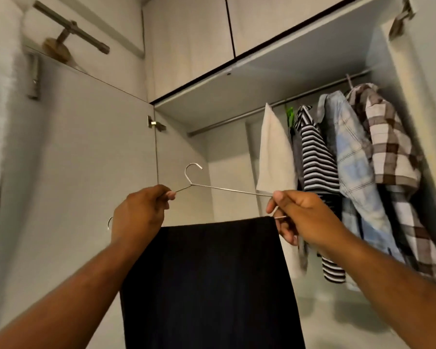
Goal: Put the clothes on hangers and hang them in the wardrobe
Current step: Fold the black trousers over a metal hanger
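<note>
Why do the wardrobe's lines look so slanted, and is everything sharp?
Head view: the wide lens, looking up, slants the shelf edge steeply; light is dim and warm; the black garment shows no folds; the metal bar upper left is soft; the wire hanger is crisp.

Dim warm light, wide-angle edge distortion

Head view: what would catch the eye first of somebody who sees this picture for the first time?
First, the dark garment draped over the bar of a wire hanger at centre bottom, with the left hand and the right hand gripping the hanger's two ends. Next, at the right, the open wardrobe, where a white cloth, a striped top, a denim jacket and a checked shirt hang from the rail.
</note>
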Available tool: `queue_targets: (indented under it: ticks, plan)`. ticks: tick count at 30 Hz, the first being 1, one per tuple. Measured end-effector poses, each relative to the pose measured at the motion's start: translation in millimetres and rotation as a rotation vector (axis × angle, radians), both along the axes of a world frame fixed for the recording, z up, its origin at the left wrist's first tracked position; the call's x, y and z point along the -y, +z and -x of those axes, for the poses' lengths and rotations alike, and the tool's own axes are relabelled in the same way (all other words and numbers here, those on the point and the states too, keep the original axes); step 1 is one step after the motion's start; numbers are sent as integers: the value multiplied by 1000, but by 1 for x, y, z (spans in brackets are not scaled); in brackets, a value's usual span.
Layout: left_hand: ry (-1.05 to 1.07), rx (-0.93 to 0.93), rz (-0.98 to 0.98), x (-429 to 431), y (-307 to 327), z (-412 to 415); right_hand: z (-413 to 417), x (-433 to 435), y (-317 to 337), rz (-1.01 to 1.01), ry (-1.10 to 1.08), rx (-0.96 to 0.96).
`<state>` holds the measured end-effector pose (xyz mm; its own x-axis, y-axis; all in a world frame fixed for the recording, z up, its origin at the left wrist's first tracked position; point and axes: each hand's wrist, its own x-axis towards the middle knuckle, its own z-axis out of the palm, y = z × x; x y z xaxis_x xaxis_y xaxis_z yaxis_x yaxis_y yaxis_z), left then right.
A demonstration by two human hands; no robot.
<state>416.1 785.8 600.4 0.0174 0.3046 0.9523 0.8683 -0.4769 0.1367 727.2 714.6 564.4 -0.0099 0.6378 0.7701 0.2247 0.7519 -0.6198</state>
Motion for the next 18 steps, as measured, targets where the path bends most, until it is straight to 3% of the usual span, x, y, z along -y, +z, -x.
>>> queue_targets:
  ticks: [8, 18]
  plan:
    - [-28, 38, 6, -139, 61, -40, -18, -108, 65, -18, 27, -26]
    - [-102, 78, -73, -310, 112, -68, -14, -236, 139, -134, -328, 73]
